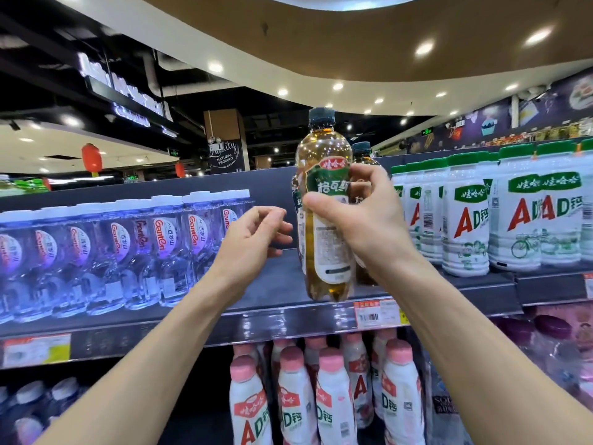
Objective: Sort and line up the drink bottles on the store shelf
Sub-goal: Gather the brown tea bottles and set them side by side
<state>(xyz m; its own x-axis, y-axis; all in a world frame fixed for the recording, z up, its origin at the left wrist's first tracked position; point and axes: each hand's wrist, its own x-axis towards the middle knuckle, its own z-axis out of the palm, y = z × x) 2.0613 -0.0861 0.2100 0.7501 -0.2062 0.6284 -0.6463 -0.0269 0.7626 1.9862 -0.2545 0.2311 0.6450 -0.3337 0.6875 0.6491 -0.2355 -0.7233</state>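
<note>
While the right hand (362,216) grips an amber drink bottle (329,252) at centre frame, the left hand (253,232) holds nothing.
Thumb and fingers wrap its green label; it stands upright at the shelf's (272,284) front edge, between Ganten water bottles (128,252) left and white AD milk bottles (465,220) right. Left fingers curl loosely.

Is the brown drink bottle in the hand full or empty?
Full: amber liquid fills the brown drink bottle up to its neck; the dark cap is on. The right hand grips it.
</note>
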